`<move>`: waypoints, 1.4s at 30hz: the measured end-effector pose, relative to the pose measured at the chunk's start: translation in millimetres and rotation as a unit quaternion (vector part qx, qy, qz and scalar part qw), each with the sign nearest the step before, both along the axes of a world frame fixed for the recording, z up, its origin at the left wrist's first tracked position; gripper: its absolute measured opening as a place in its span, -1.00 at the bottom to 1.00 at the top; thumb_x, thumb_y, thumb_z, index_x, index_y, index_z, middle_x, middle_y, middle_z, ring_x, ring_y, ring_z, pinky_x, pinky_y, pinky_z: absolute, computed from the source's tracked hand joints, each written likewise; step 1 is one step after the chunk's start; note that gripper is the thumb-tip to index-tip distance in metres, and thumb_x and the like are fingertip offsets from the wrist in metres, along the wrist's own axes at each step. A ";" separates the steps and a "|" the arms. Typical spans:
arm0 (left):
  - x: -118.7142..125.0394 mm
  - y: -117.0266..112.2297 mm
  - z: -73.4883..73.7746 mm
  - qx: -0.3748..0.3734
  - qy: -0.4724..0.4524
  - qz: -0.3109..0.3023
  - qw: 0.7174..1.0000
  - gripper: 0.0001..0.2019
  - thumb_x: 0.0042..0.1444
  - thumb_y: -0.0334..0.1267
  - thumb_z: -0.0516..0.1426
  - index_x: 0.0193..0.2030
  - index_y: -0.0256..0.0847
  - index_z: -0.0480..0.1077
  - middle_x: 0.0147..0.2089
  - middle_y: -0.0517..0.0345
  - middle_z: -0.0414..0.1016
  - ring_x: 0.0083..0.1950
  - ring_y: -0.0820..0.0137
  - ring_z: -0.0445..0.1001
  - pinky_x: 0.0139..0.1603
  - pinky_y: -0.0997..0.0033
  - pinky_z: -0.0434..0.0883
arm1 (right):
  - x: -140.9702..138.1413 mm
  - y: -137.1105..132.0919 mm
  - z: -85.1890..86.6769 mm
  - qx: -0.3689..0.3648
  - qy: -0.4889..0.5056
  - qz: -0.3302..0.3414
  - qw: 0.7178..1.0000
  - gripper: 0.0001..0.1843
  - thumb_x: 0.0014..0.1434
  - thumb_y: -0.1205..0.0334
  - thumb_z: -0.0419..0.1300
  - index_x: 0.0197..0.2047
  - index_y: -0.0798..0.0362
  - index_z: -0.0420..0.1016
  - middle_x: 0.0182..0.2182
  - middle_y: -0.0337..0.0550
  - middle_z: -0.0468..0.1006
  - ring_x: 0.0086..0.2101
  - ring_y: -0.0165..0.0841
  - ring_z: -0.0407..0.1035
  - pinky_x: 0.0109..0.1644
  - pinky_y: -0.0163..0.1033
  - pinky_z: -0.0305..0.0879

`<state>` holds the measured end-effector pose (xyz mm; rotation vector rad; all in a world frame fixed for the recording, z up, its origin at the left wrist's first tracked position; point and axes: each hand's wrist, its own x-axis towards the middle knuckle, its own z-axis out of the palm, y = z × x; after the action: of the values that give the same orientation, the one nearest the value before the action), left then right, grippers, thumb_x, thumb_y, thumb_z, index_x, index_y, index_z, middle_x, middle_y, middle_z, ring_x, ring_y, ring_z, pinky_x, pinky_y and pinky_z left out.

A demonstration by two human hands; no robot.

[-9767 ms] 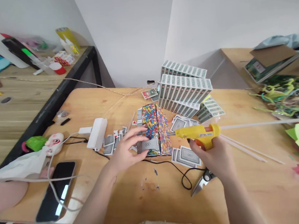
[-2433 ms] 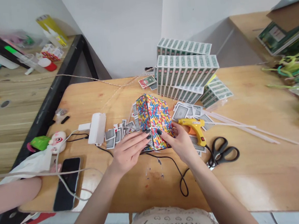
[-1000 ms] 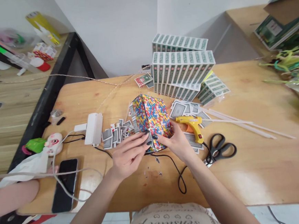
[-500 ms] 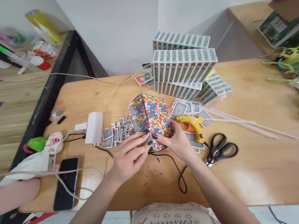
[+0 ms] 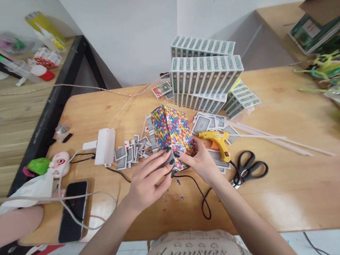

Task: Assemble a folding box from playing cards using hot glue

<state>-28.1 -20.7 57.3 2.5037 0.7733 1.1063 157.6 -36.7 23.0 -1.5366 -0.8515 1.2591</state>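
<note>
A box covered in colourful printed paper (image 5: 179,123) stands on the table in front of me, one edge turned my way. My left hand (image 5: 152,180) presses its fingertips against the box's lower left side, over a grey-backed piece of playing card partly hidden by the fingers. My right hand (image 5: 200,160) grips the lower right side, its thumb on the near face and the other fingers round behind. Just right of the box lies a yellow glue gun (image 5: 218,137) with a glue stick in its back. Cut playing cards (image 5: 130,152) lie to the left of the box.
Stacked card packs (image 5: 207,75) rise behind the box. Black-handled scissors (image 5: 248,170) and long glue sticks (image 5: 277,144) lie right. A white adapter (image 5: 105,146), cables and a phone (image 5: 73,211) are left, beside another person's arm (image 5: 17,226). A black cord (image 5: 203,199) loops near my right wrist.
The view has shifted slightly, so the surroundings sit a little further left. Both hands stay on the box, with the left fingers only slightly moved against its lower edge.
</note>
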 end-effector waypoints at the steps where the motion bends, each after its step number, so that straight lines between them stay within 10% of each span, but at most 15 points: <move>1: 0.7 -0.9 0.3 0.004 0.002 0.003 1.000 -0.75 0.04 -0.42 0.24 -0.10 -0.30 0.44 0.05 -0.17 0.53 0.13 0.16 0.48 0.09 0.13 0.52 | 0.0 -0.1 0.2 -0.002 0.001 -0.001 1.000 -0.18 -0.14 -0.11 0.39 0.10 0.11 0.25 0.11 0.10 0.43 0.08 -0.12 0.36 0.16 -0.03 0.28; 17: 21.2 -17.9 -5.6 0.059 0.045 0.141 0.987 -0.55 -0.01 -0.42 0.30 0.05 -0.38 0.35 -0.02 -0.17 0.57 0.05 0.23 0.54 0.10 0.29 0.51 | -5.0 0.9 0.1 0.000 0.021 -0.016 1.000 -0.10 -0.23 -0.13 0.43 0.10 0.13 0.26 0.08 0.13 0.45 0.06 -0.08 0.37 0.12 -0.01 0.31; 42: 24.6 -15.9 -3.4 -0.001 -0.046 0.148 0.988 -0.67 -0.10 -0.54 0.32 -0.14 -0.35 0.45 -0.08 -0.20 0.59 -0.02 0.19 0.57 0.02 0.23 0.55 | -10.1 -1.1 0.3 0.000 -0.018 -0.030 0.999 -0.11 -0.24 -0.02 0.45 0.11 0.11 0.21 0.05 0.13 0.46 0.01 -0.09 0.40 0.10 0.01 0.32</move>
<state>-3.5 -36.7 53.9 2.3680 1.1442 1.3028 147.5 -37.8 23.3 -1.5771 -0.8222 1.1926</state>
